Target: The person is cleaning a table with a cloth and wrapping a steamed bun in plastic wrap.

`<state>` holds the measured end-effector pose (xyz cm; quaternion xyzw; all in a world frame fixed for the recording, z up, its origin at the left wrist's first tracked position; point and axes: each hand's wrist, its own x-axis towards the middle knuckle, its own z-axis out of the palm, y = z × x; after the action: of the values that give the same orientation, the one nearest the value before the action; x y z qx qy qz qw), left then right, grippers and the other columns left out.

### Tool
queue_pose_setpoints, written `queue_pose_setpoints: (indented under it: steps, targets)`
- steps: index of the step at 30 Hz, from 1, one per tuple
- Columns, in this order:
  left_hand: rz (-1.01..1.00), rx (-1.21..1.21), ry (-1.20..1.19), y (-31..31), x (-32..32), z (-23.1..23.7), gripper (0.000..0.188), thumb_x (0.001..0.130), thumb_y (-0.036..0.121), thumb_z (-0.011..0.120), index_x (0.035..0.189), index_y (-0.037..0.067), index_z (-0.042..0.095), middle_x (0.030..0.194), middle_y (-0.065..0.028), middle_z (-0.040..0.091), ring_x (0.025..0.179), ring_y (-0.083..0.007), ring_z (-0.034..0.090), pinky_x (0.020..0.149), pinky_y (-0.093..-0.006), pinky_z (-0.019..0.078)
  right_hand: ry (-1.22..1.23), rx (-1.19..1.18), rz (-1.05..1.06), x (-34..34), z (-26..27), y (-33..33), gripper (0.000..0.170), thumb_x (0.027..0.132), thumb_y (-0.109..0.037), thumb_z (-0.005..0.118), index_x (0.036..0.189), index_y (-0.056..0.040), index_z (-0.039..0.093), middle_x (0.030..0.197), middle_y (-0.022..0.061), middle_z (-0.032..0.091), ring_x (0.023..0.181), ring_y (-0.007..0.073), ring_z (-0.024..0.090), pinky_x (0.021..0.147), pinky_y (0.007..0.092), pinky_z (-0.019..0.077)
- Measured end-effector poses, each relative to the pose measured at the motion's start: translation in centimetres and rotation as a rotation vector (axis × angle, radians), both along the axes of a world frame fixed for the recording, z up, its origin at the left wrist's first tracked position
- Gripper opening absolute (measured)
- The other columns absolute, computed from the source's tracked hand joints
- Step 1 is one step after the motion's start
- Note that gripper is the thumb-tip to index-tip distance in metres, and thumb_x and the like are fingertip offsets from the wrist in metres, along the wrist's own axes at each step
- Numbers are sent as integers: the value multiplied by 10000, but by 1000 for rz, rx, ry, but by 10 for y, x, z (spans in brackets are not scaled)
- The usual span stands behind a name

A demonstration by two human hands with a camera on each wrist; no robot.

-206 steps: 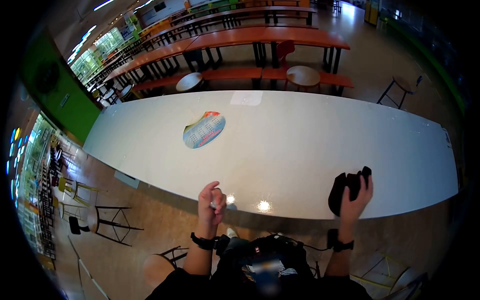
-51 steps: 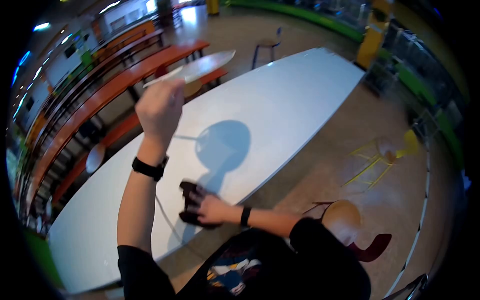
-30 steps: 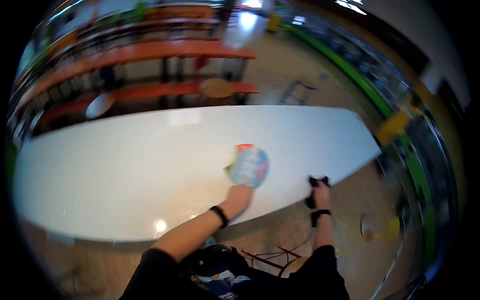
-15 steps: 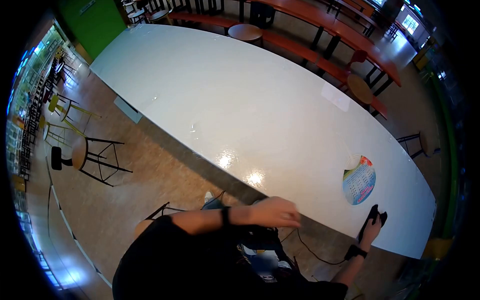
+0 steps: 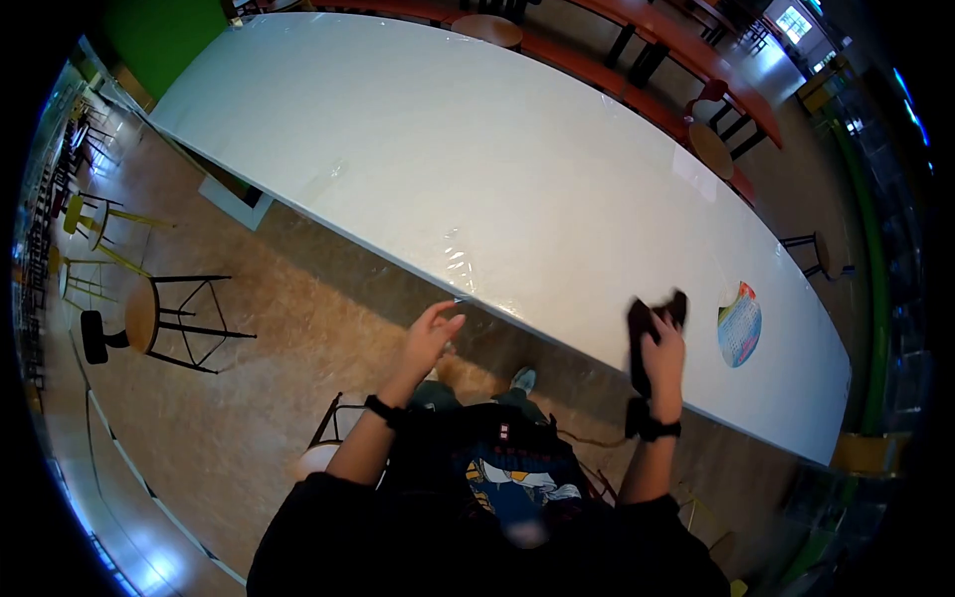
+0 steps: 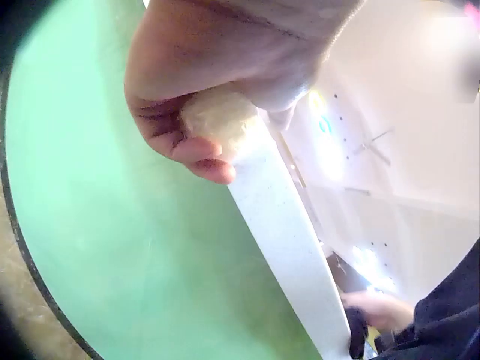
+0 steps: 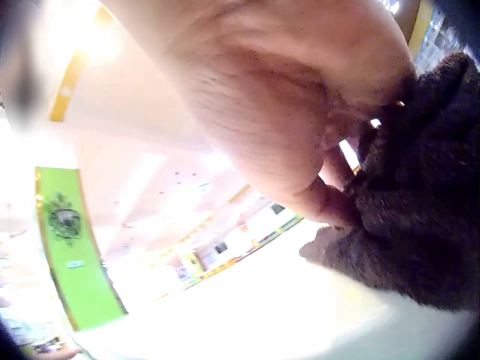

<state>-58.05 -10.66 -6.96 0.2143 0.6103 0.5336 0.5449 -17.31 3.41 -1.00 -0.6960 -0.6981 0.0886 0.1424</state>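
Note:
My right hand (image 5: 665,360) grips a dark brown, fuzzy cloth (image 5: 640,343) over the front edge of the white table. Seen from the right wrist, the cloth (image 7: 427,187) bunches under curled fingers. Off the table's front edge, my left hand (image 5: 426,348) has thumb and forefinger raised. In the left wrist view its other fingers curl round a pale, crumpled wad (image 6: 219,120); what it is made of I cannot tell. A round printed hand fan (image 5: 739,328) with a calendar on it lies flat on the table, to the right of the cloth.
The long white table (image 5: 517,169) has a glossy film, wrinkled near the front edge. A black-backed stool (image 5: 144,316) stands on the floor at left. Red benches and tables (image 5: 637,30) line the far side. A cable runs from the right wrist.
The left hand, earlier holding the fan up, has laid it on the table's right part and swung back left. The right hand has moved the cloth to the fan's left.

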Motion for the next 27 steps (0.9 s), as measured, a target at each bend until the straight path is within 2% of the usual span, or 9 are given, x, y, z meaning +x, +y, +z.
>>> queue_pose_setpoints:
  steps: [3, 7, 8, 12, 18, 19, 22, 26, 27]
  targets:
    - [-105, 95, 15, 16, 10, -4, 396, 916, 275, 667, 1198, 24, 548, 691, -9, 576, 558, -90, 559, 498, -224, 409, 73, -50, 306, -110, 10, 19, 438, 798, -133, 607, 1234, -109, 633, 1375, 214, 509, 1286, 500, 408, 1088, 468, 368]
    - [-220, 87, 329, 28, 6, -15, 352, 882, 243, 706, 1136, 23, 604, 703, -40, 609, 615, -102, 587, 586, -267, 465, 54, -13, 590, -221, 2, 51, 424, 825, -169, 677, 1244, -142, 614, 1399, 170, 498, 1304, 485, 394, 1101, 527, 334]
    - [-224, 81, 426, 30, 5, -13, 316, 871, 235, 715, 1094, 27, 634, 710, -54, 625, 634, -113, 598, 615, -280, 479, 0, -79, 578, -239, 9, 60, 433, 856, -207, 661, 1280, -162, 582, 1448, 127, 459, 1348, 434, 365, 1083, 627, 291]
    - [-153, 202, 617, 32, 3, -26, 254, 842, 232, 734, 1001, 41, 684, 728, -92, 651, 688, -176, 627, 659, -303, 493, -58, -112, 343, -222, -1, 123, 422, 888, -303, 626, 1289, -184, 567, 1467, 76, 446, 1365, 350, 378, 1041, 711, 260]
    - [-310, 215, 752, 43, -11, -15, 299, 851, 339, 704, 949, 60, 666, 847, -142, 681, 804, -345, 660, 685, -391, 512, -253, -2, -198, -140, 0, 152, 541, 862, -414, 634, 1319, -143, 527, 1463, 185, 391, 1329, 447, 348, 1022, 667, 313]
    - [-290, 253, 783, 45, -12, -12, 288, 855, 333, 698, 941, 60, 667, 849, -146, 679, 802, -352, 656, 681, -397, 510, -229, 25, -144, -138, 15, 147, 594, 845, -386, 661, 1338, -98, 497, 1463, 223, 349, 1309, 464, 340, 1000, 666, 328]
    - [-256, 275, 828, 41, -8, -16, 263, 863, 315, 687, 904, 56, 662, 828, -157, 672, 791, -370, 644, 664, -408, 505, 126, 335, 282, -138, 32, 119, 400, 846, -233, 668, 1186, -34, 596, 1278, 209, 537, 1213, 390, 469, 1017, 486, 403]
    - [-309, 253, 849, 34, -7, -16, 241, 879, 241, 685, 808, 15, 638, 739, -134, 669, 645, -275, 640, 591, -342, 489, 496, 237, 538, -173, 24, 35, 311, 830, -156, 687, 1106, -25, 632, 1163, 165, 621, 1115, 350, 557, 975, 424, 447]
    - [-333, 158, 621, 31, -7, -15, 247, 889, 245, 678, 802, 20, 625, 717, -104, 662, 624, -227, 631, 566, -315, 476, 558, 144, 600, -181, 17, 16, 311, 834, -170, 689, 1106, -30, 635, 1170, 166, 618, 1122, 348, 555, 975, 423, 448]
